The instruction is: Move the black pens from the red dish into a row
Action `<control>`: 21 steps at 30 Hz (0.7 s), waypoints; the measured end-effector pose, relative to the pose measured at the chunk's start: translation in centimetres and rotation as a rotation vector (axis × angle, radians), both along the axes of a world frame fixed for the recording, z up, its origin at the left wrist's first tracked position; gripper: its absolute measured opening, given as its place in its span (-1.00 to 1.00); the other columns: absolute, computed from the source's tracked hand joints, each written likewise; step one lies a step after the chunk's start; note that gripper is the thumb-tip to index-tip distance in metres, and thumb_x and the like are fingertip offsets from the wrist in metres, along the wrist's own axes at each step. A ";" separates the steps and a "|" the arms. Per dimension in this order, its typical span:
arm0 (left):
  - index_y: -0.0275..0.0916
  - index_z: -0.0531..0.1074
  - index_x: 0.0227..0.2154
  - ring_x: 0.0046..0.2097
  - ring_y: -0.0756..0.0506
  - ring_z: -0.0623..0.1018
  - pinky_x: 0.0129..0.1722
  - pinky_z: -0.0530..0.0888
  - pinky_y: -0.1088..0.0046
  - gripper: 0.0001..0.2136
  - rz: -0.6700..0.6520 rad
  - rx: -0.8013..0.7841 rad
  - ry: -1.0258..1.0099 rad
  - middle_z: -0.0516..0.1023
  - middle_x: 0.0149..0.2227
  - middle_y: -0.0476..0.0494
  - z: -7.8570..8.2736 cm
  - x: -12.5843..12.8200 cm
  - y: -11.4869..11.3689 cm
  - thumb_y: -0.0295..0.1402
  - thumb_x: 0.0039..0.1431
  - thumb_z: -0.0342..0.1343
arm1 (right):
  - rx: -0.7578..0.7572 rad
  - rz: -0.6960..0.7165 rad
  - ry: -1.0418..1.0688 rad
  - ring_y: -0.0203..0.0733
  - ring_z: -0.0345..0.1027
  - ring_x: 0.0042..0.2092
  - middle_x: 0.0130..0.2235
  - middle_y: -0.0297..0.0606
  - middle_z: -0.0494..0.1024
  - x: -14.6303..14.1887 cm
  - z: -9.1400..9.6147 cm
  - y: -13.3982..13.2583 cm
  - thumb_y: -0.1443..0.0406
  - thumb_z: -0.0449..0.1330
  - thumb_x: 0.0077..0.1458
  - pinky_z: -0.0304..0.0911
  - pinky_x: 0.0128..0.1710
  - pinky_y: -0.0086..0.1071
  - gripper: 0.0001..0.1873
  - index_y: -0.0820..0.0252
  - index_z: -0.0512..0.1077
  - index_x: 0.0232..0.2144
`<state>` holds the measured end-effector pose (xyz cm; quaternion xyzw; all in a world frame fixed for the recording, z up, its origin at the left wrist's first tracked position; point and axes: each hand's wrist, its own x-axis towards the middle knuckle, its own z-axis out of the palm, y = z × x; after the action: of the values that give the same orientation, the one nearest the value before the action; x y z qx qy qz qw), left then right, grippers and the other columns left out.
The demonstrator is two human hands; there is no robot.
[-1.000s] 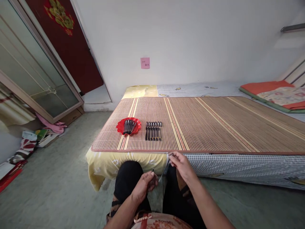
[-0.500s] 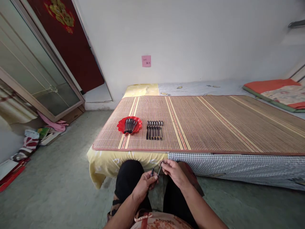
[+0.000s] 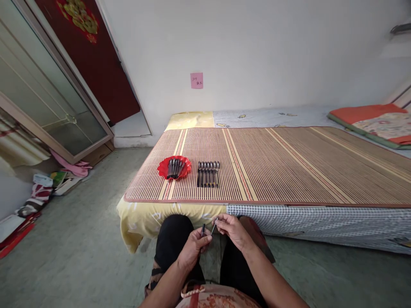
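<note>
Over my knees, my left hand point(image 3: 194, 247) is closed round a dark pen barrel point(image 3: 203, 230) that sticks up from the fist. Beside it, my right hand point(image 3: 231, 228) pinches a thin pale refill point(image 3: 214, 228) whose lower end meets the barrel. Ahead on the striped bamboo mat point(image 3: 276, 167) lies a neat row of several dark pens point(image 3: 208, 173). To their left a red dish point(image 3: 174, 167) holds several more pens.
The mat covers a low bed with a yellow sheet point(image 3: 150, 220) and a checked cover point(image 3: 308, 222). Folded orange bedding point(image 3: 372, 122) lies far right. A glass door point(image 3: 41, 107), a red door and floor clutter point(image 3: 41, 188) are on the left.
My right hand came down from the mat's front edge toward my left hand, bringing the refill's end to the barrel. Both hands sit closer together now.
</note>
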<state>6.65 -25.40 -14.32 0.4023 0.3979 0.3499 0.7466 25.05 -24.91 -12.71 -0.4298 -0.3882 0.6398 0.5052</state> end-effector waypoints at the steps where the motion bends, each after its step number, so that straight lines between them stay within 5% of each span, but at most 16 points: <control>1: -0.27 0.44 -0.45 -0.61 0.12 0.13 -0.60 0.02 0.53 -0.62 0.021 0.010 0.016 0.34 -0.59 0.10 -0.1 0.0 0.1 -0.13 -0.16 0.45 | 0.003 -0.003 -0.002 -0.36 0.18 -0.48 -0.46 -0.35 0.45 0.0 -0.2 0.0 0.08 0.43 -0.05 0.04 -0.47 -0.42 -0.66 0.25 0.57 -0.38; 10: -0.27 0.43 -0.46 -0.59 0.12 0.10 -0.59 0.02 0.54 -0.60 0.045 0.017 0.024 0.25 -0.60 0.14 0.2 0.0 0.0 -0.13 -0.19 0.47 | 0.052 0.002 -0.067 -0.26 0.37 -0.36 -0.30 -0.21 0.60 -0.5 -0.4 -0.1 0.03 0.37 0.03 0.23 -0.37 -0.40 -0.63 0.24 0.58 -0.30; 15: -0.28 0.43 -0.46 -0.60 0.10 0.11 -0.60 0.01 0.53 -0.64 -0.024 0.066 -0.010 0.26 -0.60 0.10 0.4 0.4 0.0 -0.04 0.02 0.30 | 0.042 -0.101 -0.197 -0.28 0.33 -0.48 -0.52 -0.32 0.51 -1.5 -1.0 -0.1 -0.05 0.36 -0.04 0.22 -0.47 -0.42 -0.55 0.25 0.54 -0.39; 21: -0.27 0.40 -0.44 -0.58 0.08 0.08 -0.58 0.05 0.53 -0.62 -0.088 0.195 0.128 0.20 -0.61 0.13 -0.2 0.5 -0.1 0.00 0.12 0.16 | 0.011 -0.040 -0.336 -0.30 0.30 -0.54 -0.56 -0.36 0.48 -2.6 -1.5 -0.3 0.02 0.35 -0.06 0.17 -0.53 -0.44 -0.63 0.24 0.52 -0.44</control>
<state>7.18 -25.54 -14.50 0.5115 0.3909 0.3274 0.6916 22.49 -25.23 -14.17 -0.5357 -0.4621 0.5466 0.4480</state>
